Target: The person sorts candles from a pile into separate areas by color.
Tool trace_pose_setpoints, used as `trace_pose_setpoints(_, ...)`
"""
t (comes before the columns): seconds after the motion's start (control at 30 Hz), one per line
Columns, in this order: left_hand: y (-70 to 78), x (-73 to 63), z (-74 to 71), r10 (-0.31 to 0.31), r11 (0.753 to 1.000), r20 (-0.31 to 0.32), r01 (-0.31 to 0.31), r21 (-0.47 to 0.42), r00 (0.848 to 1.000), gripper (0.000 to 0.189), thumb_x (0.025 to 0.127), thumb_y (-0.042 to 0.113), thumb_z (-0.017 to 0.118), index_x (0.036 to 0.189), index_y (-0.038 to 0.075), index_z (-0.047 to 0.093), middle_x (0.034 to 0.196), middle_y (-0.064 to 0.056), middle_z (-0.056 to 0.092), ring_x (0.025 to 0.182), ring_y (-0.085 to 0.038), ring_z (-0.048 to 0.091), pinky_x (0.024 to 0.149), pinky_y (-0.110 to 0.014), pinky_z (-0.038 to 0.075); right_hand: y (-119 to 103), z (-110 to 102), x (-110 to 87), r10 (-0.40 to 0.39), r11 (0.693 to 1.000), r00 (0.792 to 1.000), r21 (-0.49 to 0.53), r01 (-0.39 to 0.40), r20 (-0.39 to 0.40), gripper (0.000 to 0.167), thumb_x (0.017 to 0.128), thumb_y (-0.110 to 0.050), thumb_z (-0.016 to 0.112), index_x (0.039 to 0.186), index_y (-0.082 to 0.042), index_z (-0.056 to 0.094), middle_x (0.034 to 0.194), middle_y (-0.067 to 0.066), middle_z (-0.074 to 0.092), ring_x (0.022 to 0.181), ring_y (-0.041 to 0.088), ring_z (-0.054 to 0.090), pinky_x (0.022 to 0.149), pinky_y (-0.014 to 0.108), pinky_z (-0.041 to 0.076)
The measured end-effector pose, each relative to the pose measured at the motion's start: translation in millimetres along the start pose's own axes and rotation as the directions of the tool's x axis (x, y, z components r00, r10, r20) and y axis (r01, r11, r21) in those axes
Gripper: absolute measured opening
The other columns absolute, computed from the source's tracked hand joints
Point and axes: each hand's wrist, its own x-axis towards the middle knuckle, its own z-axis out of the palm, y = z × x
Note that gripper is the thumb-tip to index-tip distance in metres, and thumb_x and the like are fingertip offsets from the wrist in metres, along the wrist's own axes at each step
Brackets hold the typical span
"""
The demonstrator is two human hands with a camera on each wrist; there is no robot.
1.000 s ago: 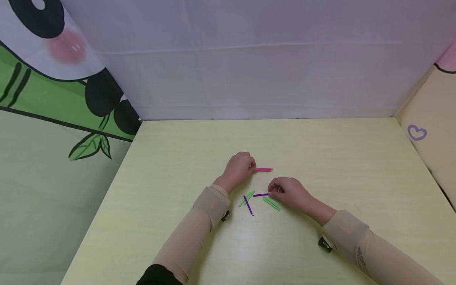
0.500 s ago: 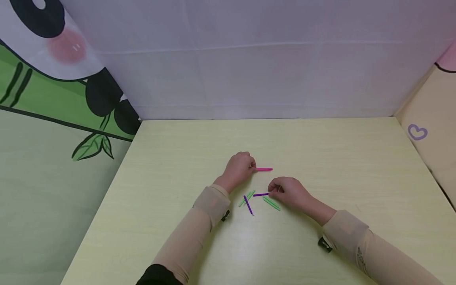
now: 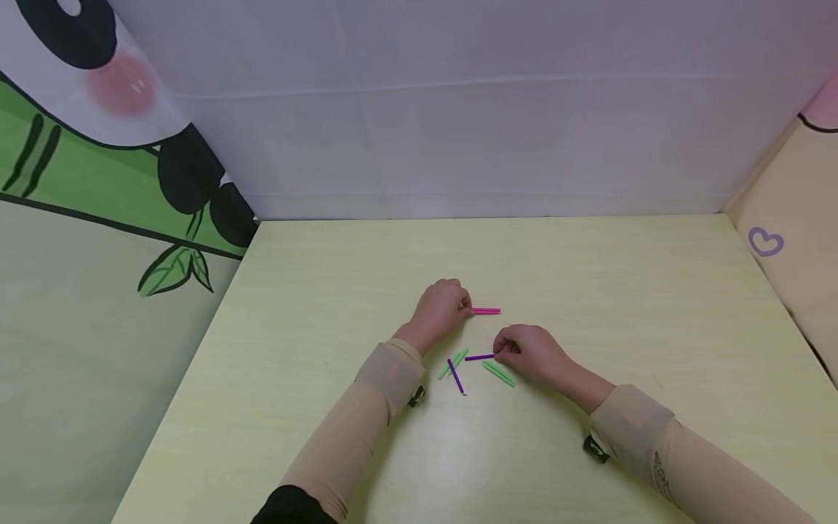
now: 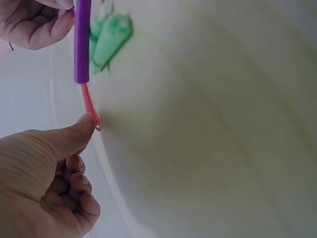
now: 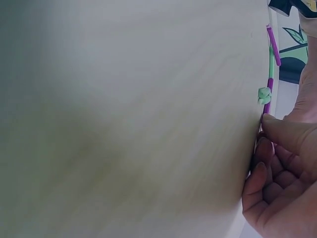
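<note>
Short coloured sticks lie near the middle of the table. My left hand (image 3: 440,308) pinches the left end of two pink sticks (image 3: 487,311) lying side by side; thumb and pink end also show in the left wrist view. Nearer and to the right, my right hand (image 3: 533,353) pinches the right end of a purple stick (image 3: 479,357) between thumb and fingertip. A second purple stick (image 3: 456,377) lies across a slanting green pair (image 3: 461,356). Just below the right hand's stick rests another green pair (image 3: 499,374). The held ends are covered by the fingertips.
The pale wooden table (image 3: 589,276) ends at a lilac backdrop (image 3: 458,145) behind. A panel with printed cartoon figures (image 3: 78,182) stands on the left, a beige panel (image 3: 792,189) on the right. Both wrists carry wraps with small black devices.
</note>
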Motion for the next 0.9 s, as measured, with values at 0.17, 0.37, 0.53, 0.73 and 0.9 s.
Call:
trace_pose_setpoints(0.17,1.9,9.8,-1.1,-0.018,1.000,-0.006,0.018,-0.008,1.000,0.009,0.088,0.022,0.074,0.085,0.014,0.076,0.080,0.003,0.058,0.080,-0.016,0.054,0.079,-0.029,0.045,6.3,-10.3,7.3,-0.017,1.000,1.000,-0.014,0.017,0.015,0.007,0.084,-0.004,0.072,0.082,-0.009,0.068,0.071,-0.004,0.056,0.068,0.012,0.049,0.067,0.030,0.043)
trace_pose_setpoints(0.37,3.8,21.1,-1.8,-0.038,0.999,-0.028,0.038,-0.020,0.999,0.009,0.088,0.022,0.075,0.085,0.013,0.075,0.080,0.002,0.059,0.080,-0.016,0.054,0.079,-0.030,0.045,13.5,-21.2,15.6,-0.035,0.999,0.999,-0.028,0.035,0.022,0.008,0.084,-0.004,0.073,0.082,-0.010,0.068,0.070,-0.005,0.056,0.068,0.012,0.049,0.067,0.029,0.043)
trace_pose_setpoints(0.53,3.9,27.3,-0.8,-0.060,0.998,-0.027,0.059,-0.019,0.998,0.009,0.088,0.023,0.075,0.085,0.014,0.076,0.079,0.003,0.058,0.079,-0.015,0.053,0.078,-0.029,0.045,18.0,-26.1,20.0,-0.057,0.998,0.998,-0.037,0.058,0.019,0.009,0.084,-0.003,0.073,0.081,-0.009,0.067,0.070,-0.004,0.056,0.068,0.012,0.049,0.066,0.030,0.043)
trace_pose_setpoints(0.73,2.8,34.0,0.2,-0.080,0.997,-0.028,0.079,-0.024,0.996,0.010,0.088,0.024,0.074,0.084,0.014,0.076,0.079,0.003,0.058,0.078,-0.015,0.053,0.077,-0.029,0.045,21.8,-30.5,24.0,-0.062,0.997,0.998,-0.053,0.063,0.024,0.010,0.085,-0.004,0.072,0.080,-0.011,0.067,0.071,-0.005,0.056,0.067,0.011,0.049,0.066,0.030,0.042)
trace_pose_setpoints(0.9,2.7,38.3,0.2,-0.094,0.994,-0.031,0.093,-0.052,0.995,0.011,0.088,0.024,0.074,0.084,0.014,0.076,0.078,0.003,0.057,0.077,-0.015,0.052,0.075,-0.028,0.045,24.3,-35.2,26.5,-0.062,0.996,0.998,-0.066,0.063,0.031,0.010,0.086,-0.006,0.072,0.079,-0.013,0.067,0.071,-0.006,0.056,0.067,0.011,0.049,0.067,0.030,0.042)
